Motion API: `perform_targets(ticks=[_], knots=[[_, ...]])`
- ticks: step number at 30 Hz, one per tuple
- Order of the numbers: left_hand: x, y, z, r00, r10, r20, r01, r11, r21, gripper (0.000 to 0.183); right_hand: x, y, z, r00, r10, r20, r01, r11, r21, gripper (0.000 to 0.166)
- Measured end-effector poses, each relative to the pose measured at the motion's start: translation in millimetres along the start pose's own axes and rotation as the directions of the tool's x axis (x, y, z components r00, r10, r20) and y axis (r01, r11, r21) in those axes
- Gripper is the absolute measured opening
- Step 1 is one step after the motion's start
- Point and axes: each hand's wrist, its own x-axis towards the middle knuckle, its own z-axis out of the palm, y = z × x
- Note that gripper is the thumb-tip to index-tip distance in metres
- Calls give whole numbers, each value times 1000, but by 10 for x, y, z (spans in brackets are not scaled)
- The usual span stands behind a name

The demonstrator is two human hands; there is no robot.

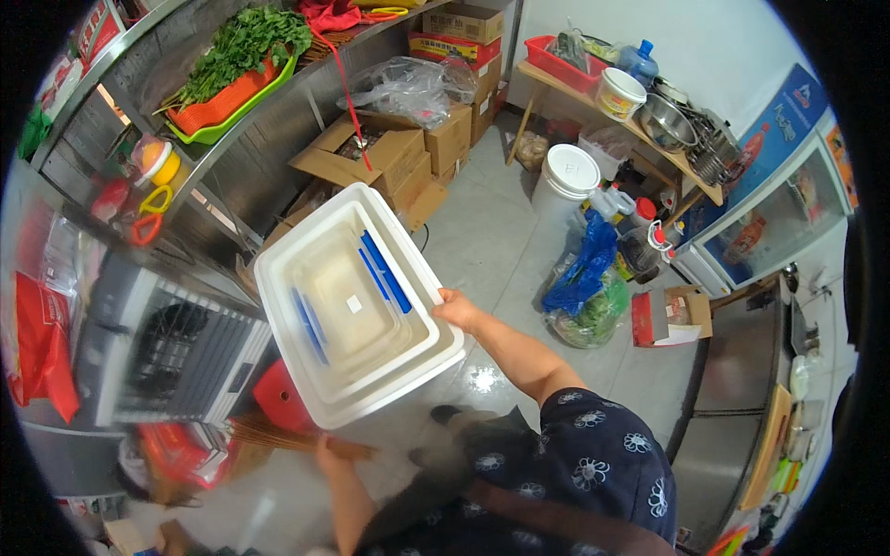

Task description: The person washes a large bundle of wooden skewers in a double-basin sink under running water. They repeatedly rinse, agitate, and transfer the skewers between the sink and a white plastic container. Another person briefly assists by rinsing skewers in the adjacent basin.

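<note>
My right hand [455, 311] grips the rim of a white rectangular plastic tub [448, 347]. A smaller translucent tub [334, 292] sits nested inside it, with blue strips on two sides and a small white square on its bottom. The tubs are held up in the air, tilted. Lower left, my left hand [332, 452] is closed around a bundle of thin brown sticks [278, 439], apparently skewers. The bundle lies just below the tub's near corner, and its right end is blurred. Behind that corner shows a red plastic object [281, 396], partly hidden.
A grey slatted appliance [201, 354] stands left, below a metal shelf bearing leafy greens [240, 59]. Cardboard boxes [389, 160] fill the floor ahead. Bagged vegetables [591, 306], a lidded white bucket [567, 177] and a glass-door fridge [772, 215] are on the right.
</note>
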Motion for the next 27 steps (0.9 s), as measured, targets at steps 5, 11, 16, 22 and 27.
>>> perform_targets(ticks=[5,11,16,22,27], knots=[[70,110,83,999,31,27,-29,996,-87,8,-146,-210,67,1000,-9,21,10,1000,-13,39],[107,119,141,999,-42,8,41,997,68,8,-112,-421,-3,995,-101,-1,100,991,-90,34],[204,94,119,998,-57,30,55,997,57,10,-113,-931,-36,984,-180,11,177,954,-242,36],[129,-91,246,996,-26,-87,23,999,-33,14,-371,-1634,13,983,-181,-5,170,930,-325,32],[147,-110,118,999,-10,48,12,999,-37,21,-458,-2003,384,979,-196,64,200,836,-511,33]])
